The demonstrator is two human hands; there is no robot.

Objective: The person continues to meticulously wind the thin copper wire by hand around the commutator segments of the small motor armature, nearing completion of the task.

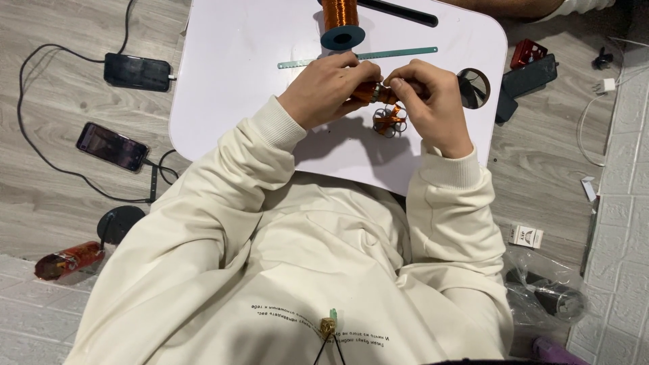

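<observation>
My left hand and my right hand meet over a white lap table. Both grip a small coil wound with copper-coloured wire, held between the fingertips. Just below it on the table lies a second small piece made of metal rings and copper wire. A spool of copper wire stands upright at the table's far edge. A thin green-grey saw blade lies flat behind my hands.
Two phones on cables, one and the other, lie on the wooden floor at left. A red crumpled packet is at lower left. A round cup hole, dark devices, a small white box and a plastic bag sit at right.
</observation>
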